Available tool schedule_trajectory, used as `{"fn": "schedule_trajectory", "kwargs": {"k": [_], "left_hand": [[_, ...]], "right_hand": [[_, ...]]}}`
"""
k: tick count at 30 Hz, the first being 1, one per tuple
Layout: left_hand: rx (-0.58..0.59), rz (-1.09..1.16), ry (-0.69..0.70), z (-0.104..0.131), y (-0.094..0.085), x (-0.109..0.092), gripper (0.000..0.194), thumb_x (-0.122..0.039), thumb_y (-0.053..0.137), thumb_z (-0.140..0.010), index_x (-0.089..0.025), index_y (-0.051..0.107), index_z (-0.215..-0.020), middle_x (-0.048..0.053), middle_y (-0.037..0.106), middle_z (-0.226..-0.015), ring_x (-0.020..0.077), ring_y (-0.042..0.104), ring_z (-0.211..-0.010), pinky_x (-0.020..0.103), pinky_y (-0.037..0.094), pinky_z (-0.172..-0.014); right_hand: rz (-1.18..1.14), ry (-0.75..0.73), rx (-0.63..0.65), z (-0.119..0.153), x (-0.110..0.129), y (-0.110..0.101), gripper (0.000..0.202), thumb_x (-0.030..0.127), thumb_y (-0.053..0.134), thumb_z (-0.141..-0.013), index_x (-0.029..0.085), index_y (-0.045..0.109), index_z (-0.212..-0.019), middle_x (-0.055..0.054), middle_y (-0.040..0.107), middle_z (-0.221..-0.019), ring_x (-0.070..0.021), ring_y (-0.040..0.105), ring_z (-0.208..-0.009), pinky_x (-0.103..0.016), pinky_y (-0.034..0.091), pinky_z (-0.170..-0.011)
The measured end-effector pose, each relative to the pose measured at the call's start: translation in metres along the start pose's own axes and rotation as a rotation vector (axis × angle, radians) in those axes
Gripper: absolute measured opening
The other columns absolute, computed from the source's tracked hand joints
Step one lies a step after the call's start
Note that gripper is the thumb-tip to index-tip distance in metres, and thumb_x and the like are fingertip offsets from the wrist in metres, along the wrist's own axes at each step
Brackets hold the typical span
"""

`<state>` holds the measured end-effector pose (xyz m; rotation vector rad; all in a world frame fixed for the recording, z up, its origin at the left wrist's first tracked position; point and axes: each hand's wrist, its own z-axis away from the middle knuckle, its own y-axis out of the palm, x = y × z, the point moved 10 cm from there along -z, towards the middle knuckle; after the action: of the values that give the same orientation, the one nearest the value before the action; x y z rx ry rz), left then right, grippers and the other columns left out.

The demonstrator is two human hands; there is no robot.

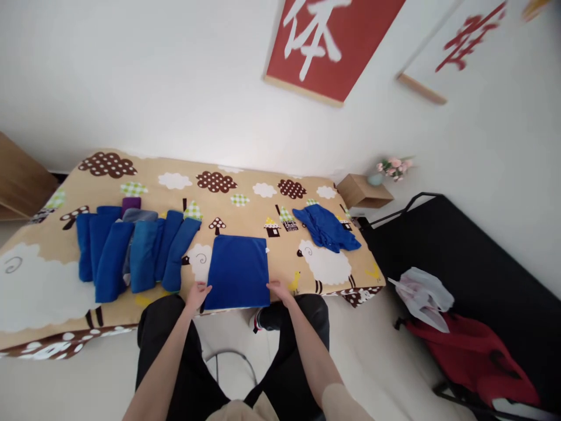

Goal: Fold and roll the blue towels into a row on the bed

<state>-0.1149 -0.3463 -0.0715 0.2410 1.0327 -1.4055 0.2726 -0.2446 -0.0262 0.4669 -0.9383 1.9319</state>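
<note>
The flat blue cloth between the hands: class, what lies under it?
The flat blue cloth rests on the patterned bedsheet; the print beneath it is covered.

On the bed (52,280) there is one flat folded blue cloth (239,270), one crumpled blue cloth (326,227) and about six rolled blue cloths (131,251). Two banners (333,41) hang on the wall. Two hands (197,294) are visible.

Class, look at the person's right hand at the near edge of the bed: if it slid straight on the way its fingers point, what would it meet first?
The right hand points up and slightly left, onto the flat blue cloth whose near corner it already touches. So it would probably ride over that cloth first; depth is hard to judge.
</note>
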Motion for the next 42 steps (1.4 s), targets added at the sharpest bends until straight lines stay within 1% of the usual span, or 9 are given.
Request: {"fn": "schedule_trajectory", "kwargs": {"k": [5,7,9,13,16,20,27,38,42], "left_hand": [[-0.032,-0.163,0.036,-0.005,-0.007,-0.013,0.035,-0.033,0.062,-0.085,-0.018,0.055,-0.115,0.008,0.074,-0.102,0.0246,0.07,-0.101,0.037,0.05,-0.098],[-0.137,-0.305,0.161,0.012,-0.009,-0.034,0.031,-0.029,0.058,-0.088,-0.018,0.056,-0.117,0.01,0.072,-0.109,0.0248,0.066,-0.106,0.037,0.047,-0.101],[-0.193,-0.429,0.332,0.041,0.01,-0.063,0.023,-0.029,0.051,-0.092,-0.019,0.059,-0.11,0.012,0.068,-0.109,0.0256,0.063,-0.108,0.038,0.046,-0.101],[0.189,-0.46,0.537,0.1,0.131,-0.103,0.019,-0.038,0.051,-0.097,-0.022,0.061,-0.093,0.006,0.065,-0.091,0.0208,0.062,-0.088,0.032,0.048,-0.083],[0.306,-0.477,0.541,0.117,0.212,-0.124,0.016,-0.035,0.053,-0.097,-0.022,0.061,-0.096,0.006,0.063,-0.092,0.0204,0.061,-0.089,0.031,0.047,-0.079],[0.292,-0.607,0.464,0.105,0.267,-0.133,0.012,-0.025,0.052,-0.096,-0.019,0.059,-0.103,0.014,0.062,-0.108,0.025,0.06,-0.103,0.033,0.047,-0.081],[0.276,-0.693,0.375,0.093,0.276,-0.125,0.015,-0.014,0.047,-0.092,-0.018,0.059,-0.101,0.015,0.063,-0.102,0.0259,0.062,-0.096,0.035,0.047,-0.079],[0.363,-0.669,0.497,0.104,0.282,-0.14,0.015,-0.014,0.049,-0.091,-0.019,0.061,-0.099,0.013,0.064,-0.099,0.0225,0.062,-0.089,0.033,0.047,-0.078],[0.38,-0.558,0.539,0.087,0.263,-0.142,0.015,-0.022,0.048,-0.095,-0.019,0.061,-0.102,0.01,0.065,-0.096,0.0194,0.062,-0.084,0.031,0.049,-0.078]], "right_hand": [[-0.003,-0.129,-0.052,-0.062,0.05,0.003,0.02,0.023,0.071,-0.079,0.017,0.066,-0.097,-0.003,0.071,-0.088,-0.0157,0.065,-0.08,-0.026,0.052,-0.076],[-0.009,-0.155,-0.065,-0.094,0.068,0.005,0.016,0.019,0.069,-0.079,0.017,0.067,-0.094,-0.004,0.071,-0.091,-0.016,0.065,-0.089,-0.029,0.051,-0.088],[-0.013,-0.169,-0.067,-0.125,0.082,0.008,0.014,0.017,0.066,-0.08,0.018,0.068,-0.093,-0.004,0.071,-0.097,-0.0156,0.064,-0.096,-0.031,0.049,-0.096],[0.123,-0.238,-0.143,-0.171,0.109,0.003,0.013,0.02,0.063,-0.085,0.018,0.068,-0.096,-0.006,0.071,-0.101,-0.0179,0.065,-0.097,-0.037,0.048,-0.1],[0.192,-0.291,-0.176,-0.189,0.121,0.001,0.023,0.027,0.065,-0.087,0.018,0.067,-0.107,-0.008,0.071,-0.102,-0.0201,0.066,-0.098,-0.039,0.05,-0.097],[0.178,-0.37,-0.145,-0.206,0.13,0.003,0.033,0.03,0.066,-0.087,0.017,0.064,-0.117,-0.01,0.071,-0.104,-0.0212,0.066,-0.101,-0.039,0.051,-0.098],[0.122,-0.325,-0.052,-0.228,0.13,0.004,0.014,0.028,0.065,-0.089,0.016,0.07,-0.096,-0.009,0.07,-0.094,-0.0215,0.066,-0.093,-0.042,0.052,-0.095],[0.052,-0.332,-0.211,-0.223,0.125,-0.013,0.014,0.03,0.054,-0.096,0.02,0.062,-0.1,-0.01,0.065,-0.103,-0.0257,0.06,-0.113,-0.051,0.047,-0.103],[0.079,-0.355,-0.227,-0.216,0.127,-0.013,0.015,0.029,0.054,-0.096,0.019,0.063,-0.099,-0.012,0.065,-0.105,-0.027,0.06,-0.114,-0.052,0.047,-0.103]]}}
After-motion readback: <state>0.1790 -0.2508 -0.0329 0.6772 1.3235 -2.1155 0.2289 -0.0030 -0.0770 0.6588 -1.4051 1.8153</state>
